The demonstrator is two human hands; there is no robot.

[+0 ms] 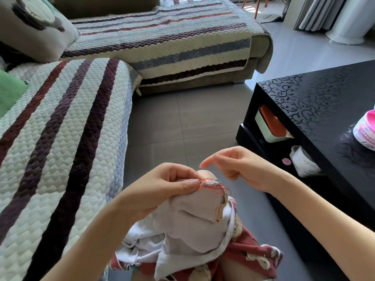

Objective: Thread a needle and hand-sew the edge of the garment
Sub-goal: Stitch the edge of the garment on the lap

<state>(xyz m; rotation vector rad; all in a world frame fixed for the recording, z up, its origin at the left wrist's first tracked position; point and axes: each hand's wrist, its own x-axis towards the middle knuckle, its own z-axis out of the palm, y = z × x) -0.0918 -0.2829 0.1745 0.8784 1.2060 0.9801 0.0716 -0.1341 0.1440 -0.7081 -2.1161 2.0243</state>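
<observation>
Your left hand (168, 185): thumb and fingers clamped on garment (192, 222) edge, lifted off lap (251, 254) so hem sits taut and faces you for stitching. Red thread (213, 186) loops along that edge, just beside thumb tip. Your right hand (241, 169) hovers just right of edge, index finger out, other fingers curled. Cannot tell whether it pinches needle or thread; needle too fine to see. Spare cloth bunched on lap, clear of seam. Judged mid-stitch, edge partly sewn.
</observation>
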